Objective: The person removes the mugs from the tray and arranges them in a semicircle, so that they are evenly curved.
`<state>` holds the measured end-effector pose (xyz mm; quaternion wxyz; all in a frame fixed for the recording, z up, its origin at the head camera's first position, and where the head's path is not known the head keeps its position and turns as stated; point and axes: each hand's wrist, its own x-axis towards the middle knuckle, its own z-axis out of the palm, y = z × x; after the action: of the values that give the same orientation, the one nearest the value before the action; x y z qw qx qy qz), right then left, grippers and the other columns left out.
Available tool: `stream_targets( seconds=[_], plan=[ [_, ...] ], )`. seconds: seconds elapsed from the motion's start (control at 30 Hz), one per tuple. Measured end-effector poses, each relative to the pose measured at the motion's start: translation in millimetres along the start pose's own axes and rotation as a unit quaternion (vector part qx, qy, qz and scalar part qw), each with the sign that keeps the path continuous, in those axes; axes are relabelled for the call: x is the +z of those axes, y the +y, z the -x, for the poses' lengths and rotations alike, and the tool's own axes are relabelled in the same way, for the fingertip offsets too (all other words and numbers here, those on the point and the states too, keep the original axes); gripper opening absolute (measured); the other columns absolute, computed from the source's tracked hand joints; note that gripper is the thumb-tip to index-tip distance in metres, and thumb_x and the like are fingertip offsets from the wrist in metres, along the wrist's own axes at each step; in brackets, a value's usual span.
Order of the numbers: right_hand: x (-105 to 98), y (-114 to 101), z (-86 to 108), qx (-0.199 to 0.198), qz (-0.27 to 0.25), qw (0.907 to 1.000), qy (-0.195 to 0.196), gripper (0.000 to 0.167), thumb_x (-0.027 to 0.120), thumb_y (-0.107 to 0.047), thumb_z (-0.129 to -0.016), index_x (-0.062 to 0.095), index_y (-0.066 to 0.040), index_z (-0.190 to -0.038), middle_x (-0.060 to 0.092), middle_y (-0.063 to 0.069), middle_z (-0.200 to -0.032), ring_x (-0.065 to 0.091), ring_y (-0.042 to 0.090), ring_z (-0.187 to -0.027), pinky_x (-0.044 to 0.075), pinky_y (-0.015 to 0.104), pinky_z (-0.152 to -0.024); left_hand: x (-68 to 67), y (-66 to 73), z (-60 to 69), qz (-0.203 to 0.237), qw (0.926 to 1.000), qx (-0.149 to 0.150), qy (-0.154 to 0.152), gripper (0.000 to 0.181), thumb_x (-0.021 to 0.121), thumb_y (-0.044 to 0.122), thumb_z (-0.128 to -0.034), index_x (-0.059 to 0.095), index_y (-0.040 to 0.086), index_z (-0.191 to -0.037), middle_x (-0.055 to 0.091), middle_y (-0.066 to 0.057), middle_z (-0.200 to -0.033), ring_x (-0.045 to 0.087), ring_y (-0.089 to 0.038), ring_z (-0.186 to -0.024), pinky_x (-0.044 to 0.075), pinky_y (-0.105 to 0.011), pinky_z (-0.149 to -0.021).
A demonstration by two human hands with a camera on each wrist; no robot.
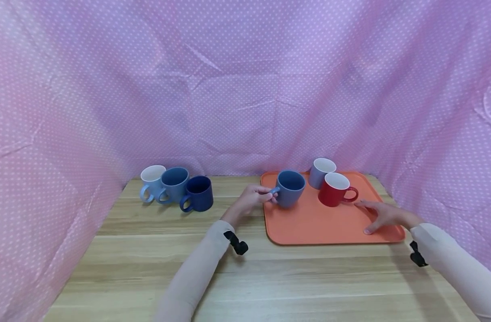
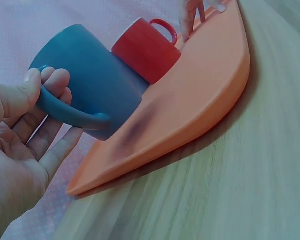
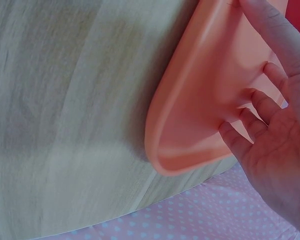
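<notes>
Right hand (image 1: 381, 216) spread, left hand (image 1: 251, 198) pinching only its handle (image 2: 72, 113), the mug (image 1: 290, 191) could tip near the tray (image 1: 309, 228)'s left edge.

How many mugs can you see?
6. On the table: a pale-blue mug, a mid-blue mug and a navy mug. Over the tray: a grey-blue mug, held by the left hand. On the tray: a red mug, a lavender mug behind it.

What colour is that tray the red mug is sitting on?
Orange. The tray shows best in the head view, where you can see most of it.
</notes>
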<state>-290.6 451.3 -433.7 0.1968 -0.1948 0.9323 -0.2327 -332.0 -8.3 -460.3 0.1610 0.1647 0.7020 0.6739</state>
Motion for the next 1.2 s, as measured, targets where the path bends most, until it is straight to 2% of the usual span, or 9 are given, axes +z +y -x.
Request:
stream_targets(
  seconds=[0.13, 0.27, 0.4, 0.57, 0.77, 0.9, 1.0, 1.2],
  plan=[
    [-0.1, -0.6, 0.0, 0.013, 0.001, 0.9999, -0.006, 0.095, 0.091, -0.023, -0.075, 0.04, 0.009, -0.148, 0.025, 0.046, -0.153, 0.025, 0.066, -0.138, 0.026, 0.08, -0.106, -8.0, 7.3, 10.1, -0.006, 0.9999, 0.005, -0.014, 0.025, 0.062, 0.005, -0.1, 0.07, -0.009, -0.119, 0.077, -0.004, -0.091, 0.071, -0.009, -0.093, 0.053, -0.045, -0.105],
    [0.4, -0.2, -1.4, 0.028, 0.002, 0.9995, -0.011, 0.097, 0.09, -0.027, -0.076, 0.038, 0.006, -0.151, 0.027, 0.043, -0.154, 0.023, 0.065, -0.139, 0.022, 0.081, -0.107, -16.9, 13.6, 20.6, 0.006, 0.9996, 0.018, -0.023, 0.027, 0.061, 0.001, -0.0995, 0.067, -0.013, -0.121, 0.076, -0.007, -0.095, 0.072, -0.01, -0.088, 0.056, -0.042, -0.102],
    [1.0, 0.8, -2.8, 0.033, 0.004, 0.9993, -0.015, 0.099, 0.09, -0.03, -0.076, 0.038, 0.005, -0.152, 0.03, 0.04, -0.155, 0.023, 0.064, -0.14, 0.02, 0.083, -0.107, -27.9, 18.7, 33.0, 0.012, 0.999, 0.033, -0.028, 0.027, 0.06, -0.002, -0.0992, 0.065, -0.018, -0.12, 0.075, -0.002, -0.091, 0.072, -0.01, -0.088, 0.055, -0.044, -0.102],
    [1.5, 2.1, -4.9, 0.042, 0.002, 0.9989, -0.02, 0.101, 0.089, -0.034, -0.076, 0.037, 0.004, -0.153, 0.028, 0.04, -0.156, 0.022, 0.063, -0.14, 0.018, 0.083, -0.107, -46.4, 25.2, 50.9, -0.011, 0.9981, 0.05, -0.033, 0.026, 0.057, -0.004, -0.0996, 0.062, -0.023, -0.118, 0.073, 0.008, -0.083, 0.071, -0.007, -0.088, 0.052, -0.05, -0.106],
    [-0.7, 2.2, -2.7, 0.037, -0.001, 0.9991, -0.022, 0.1, 0.089, -0.032, -0.077, 0.036, 0.004, -0.153, 0.028, 0.04, -0.155, 0.024, 0.062, -0.138, 0.02, 0.083, -0.106, -72.3, 26.6, 73.1, -0.027, 0.9983, 0.046, -0.022, 0.027, 0.057, -0.003, -0.0999, 0.062, -0.022, -0.118, 0.074, 0.009, -0.084, 0.071, -0.006, -0.089, 0.051, -0.043, -0.107],
    [-1.4, 5.6, -3.5, 0.04, -0.002, 0.9989, -0.024, 0.1, 0.089, -0.033, -0.076, 0.036, 0.001, -0.154, 0.027, 0.039, -0.156, 0.023, 0.062, -0.139, 0.018, 0.085, -0.105, -89.7, 23.9, 87.7, -0.037, 0.9978, 0.054, -0.008, 0.027, 0.059, -0.001, -0.0997, 0.064, -0.021, -0.117, 0.076, 0.007, -0.084, 0.072, -0.008, -0.091, 0.054, -0.036, -0.102],
    [-0.4, 7.5, -5.0, 0.043, -0.001, 0.9987, -0.026, 0.1, 0.089, -0.033, -0.076, 0.036, -0.001, -0.154, 0.026, 0.039, -0.157, 0.021, 0.062, -0.14, 0.016, 0.085, -0.105, -102.4, 21.5, 99.6, -0.043, 0.9975, 0.056, -0.004, 0.029, 0.059, 0.001, -0.1002, 0.062, -0.023, -0.117, 0.075, 0.008, -0.084, 0.072, -0.007, -0.093, 0.056, -0.025, -0.095],
    [0.5, 4.8, -5.4, 0.05, -0.003, 0.9983, -0.029, 0.101, 0.089, -0.034, -0.076, 0.036, -0.001, -0.154, 0.026, 0.04, -0.156, 0.021, 0.063, -0.139, 0.016, 0.085, -0.105, -124.2, 16.4, 122.8, -0.043, 0.9975, 0.055, 0.003, 0.03, 0.058, -0.001, -0.1, 0.06, -0.025, -0.116, 0.075, 0.009, -0.085, 0.071, -0.006, -0.09, 0.056, -0.021, -0.092]
  ],
)
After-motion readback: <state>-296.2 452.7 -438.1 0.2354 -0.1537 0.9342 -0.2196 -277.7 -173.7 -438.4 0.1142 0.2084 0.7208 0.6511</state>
